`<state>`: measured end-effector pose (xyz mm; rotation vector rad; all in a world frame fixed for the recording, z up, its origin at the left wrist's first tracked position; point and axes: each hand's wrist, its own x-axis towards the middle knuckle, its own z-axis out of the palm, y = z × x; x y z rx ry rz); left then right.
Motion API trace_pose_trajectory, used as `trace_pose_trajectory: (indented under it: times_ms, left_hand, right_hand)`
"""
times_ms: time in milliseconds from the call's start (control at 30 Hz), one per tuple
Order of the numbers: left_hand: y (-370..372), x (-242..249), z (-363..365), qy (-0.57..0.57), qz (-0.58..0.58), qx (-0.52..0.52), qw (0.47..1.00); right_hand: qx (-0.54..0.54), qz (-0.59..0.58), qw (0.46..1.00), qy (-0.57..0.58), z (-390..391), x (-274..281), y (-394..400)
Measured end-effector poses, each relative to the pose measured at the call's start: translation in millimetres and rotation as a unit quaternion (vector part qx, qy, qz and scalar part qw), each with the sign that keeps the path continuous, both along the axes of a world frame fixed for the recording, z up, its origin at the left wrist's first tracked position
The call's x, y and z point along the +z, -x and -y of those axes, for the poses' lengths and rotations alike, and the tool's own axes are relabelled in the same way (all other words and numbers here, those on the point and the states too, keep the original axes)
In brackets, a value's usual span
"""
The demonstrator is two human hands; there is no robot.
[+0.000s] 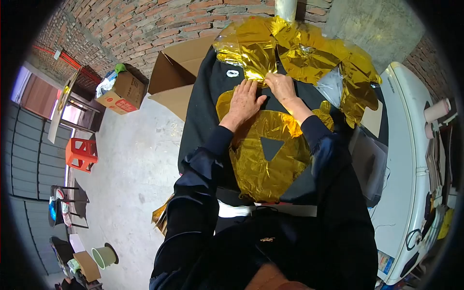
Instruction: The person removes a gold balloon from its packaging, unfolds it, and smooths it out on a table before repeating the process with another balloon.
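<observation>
Brick walls are backing a black-covered table. Both hands are lying on gold foil balloons there: the left hand is pressing flat, fingers spread, while the right hand is pinching foil.

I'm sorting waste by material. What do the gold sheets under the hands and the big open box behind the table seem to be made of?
Gold sheets: likely metallised plastic foil, going by the mirror-like shine and sharp crinkles. Box: plain brown cardboard, matte, with folded flaps.
</observation>
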<state>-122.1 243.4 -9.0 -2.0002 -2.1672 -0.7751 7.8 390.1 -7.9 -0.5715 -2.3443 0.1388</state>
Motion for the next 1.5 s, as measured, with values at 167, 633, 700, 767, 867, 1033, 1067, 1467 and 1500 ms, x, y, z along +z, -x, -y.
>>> trace_pose_trajectory:
  times_ms: [167, 633, 700, 767, 867, 1033, 1067, 1467, 1500]
  left_hand:
    - [-4.2, -10.7, -4.3, -0.059, 0.017, 0.025, 0.998]
    - [-11.7, -9.6, -4.2, 0.020, -0.026, 0.066, 0.997]
    - [-11.7, -9.9, -4.9, 0.025, -0.016, 0.069, 0.997]
    - [-11.8, -8.9, -3.9, 0.025, -0.001, 0.069, 0.997]
    - [-12.1, -8.7, -2.8, 0.014, 0.014, 0.070, 0.997]
    - [-10.6, -7.9, -0.8, 0.002, 0.032, 0.062, 0.998]
    - [-10.3, -7.1, -0.7, 0.005, 0.039, 0.061, 0.997]
    - [-10.4, -5.5, 1.7, -0.027, 0.035, 0.044, 0.998]
    - [-10.8, -5.4, 1.9, -0.024, 0.034, 0.044, 0.998]
  right_hand:
    - [-0.023, -0.010, 0.999, 0.035, -2.9, 7.4, 1.5]
    - [-0.053, -0.107, 0.983, 0.136, -51.5, 51.0, 17.3]
    - [-0.106, -0.142, 0.980, 0.085, -73.1, 86.1, 24.0]
    - [-0.098, -0.120, 0.988, 0.026, -58.6, 135.8, 16.5]
    - [-0.039, -0.137, 0.976, -0.162, -51.7, 145.4, 19.9]
    - [0.065, 0.125, 0.982, -0.123, -14.0, 69.3, 6.4]
    - [0.067, 0.131, 0.979, -0.138, -11.2, 59.0, 3.4]
    - [-0.003, 0.017, 0.992, -0.126, 8.3, 44.3, -0.5]
    - [0.008, 0.035, 0.990, -0.134, 5.6, 42.7, -0.5]
